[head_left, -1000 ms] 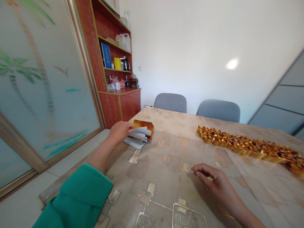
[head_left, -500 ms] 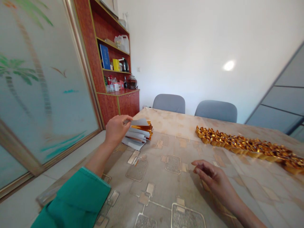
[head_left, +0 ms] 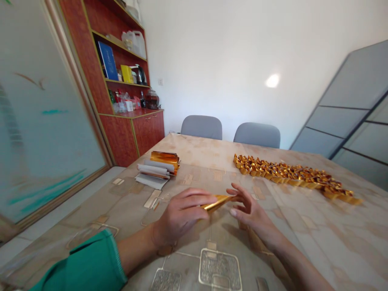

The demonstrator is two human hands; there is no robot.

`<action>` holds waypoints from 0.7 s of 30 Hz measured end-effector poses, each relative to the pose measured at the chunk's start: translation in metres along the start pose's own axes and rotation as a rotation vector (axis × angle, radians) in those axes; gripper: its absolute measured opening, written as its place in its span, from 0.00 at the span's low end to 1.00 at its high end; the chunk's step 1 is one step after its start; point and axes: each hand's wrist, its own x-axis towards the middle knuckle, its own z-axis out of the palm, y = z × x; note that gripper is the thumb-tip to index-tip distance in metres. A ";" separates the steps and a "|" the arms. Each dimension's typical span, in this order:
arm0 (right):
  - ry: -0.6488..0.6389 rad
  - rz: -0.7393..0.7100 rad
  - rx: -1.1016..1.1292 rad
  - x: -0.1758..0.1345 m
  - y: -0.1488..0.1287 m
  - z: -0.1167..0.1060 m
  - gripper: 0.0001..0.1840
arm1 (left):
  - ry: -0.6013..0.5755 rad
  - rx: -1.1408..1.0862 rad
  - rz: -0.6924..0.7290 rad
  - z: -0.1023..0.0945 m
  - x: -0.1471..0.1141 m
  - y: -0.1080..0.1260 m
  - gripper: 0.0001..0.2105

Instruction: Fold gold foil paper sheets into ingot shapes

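Well inside the far table edge (head_left: 227, 144), the left hand (head_left: 183, 213) holds foil (head_left: 216, 203).

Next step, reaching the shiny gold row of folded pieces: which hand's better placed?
Probably the right hand: the shiny gold row of folded pieces lies rightward, nearer to it. The left hand is farther off, holding the shiny gold strip.

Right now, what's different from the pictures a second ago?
The left hand has left the stack and come right and closer, gripping a gold sheet. The right hand is now at the sheet's other end; I can't tell if it grips it. The view has turned a little right. The stack and the gold row stayed in their places.
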 end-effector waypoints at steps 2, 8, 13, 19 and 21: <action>0.045 -0.080 -0.044 0.002 0.000 0.002 0.25 | -0.076 -0.009 0.011 0.001 -0.003 0.001 0.11; 0.111 -0.514 -0.495 -0.007 -0.015 -0.011 0.05 | -0.238 -0.085 0.012 -0.003 -0.002 -0.003 0.15; -0.007 -0.692 -0.888 -0.026 -0.022 -0.017 0.07 | -0.309 -0.115 -0.064 0.007 -0.001 0.009 0.33; -0.245 -0.706 -1.007 -0.050 -0.006 -0.015 0.07 | -0.546 -0.007 -0.064 0.029 -0.012 0.019 0.28; -0.302 -0.640 -0.932 -0.054 -0.004 -0.016 0.06 | -0.561 0.046 -0.060 0.035 -0.014 0.021 0.27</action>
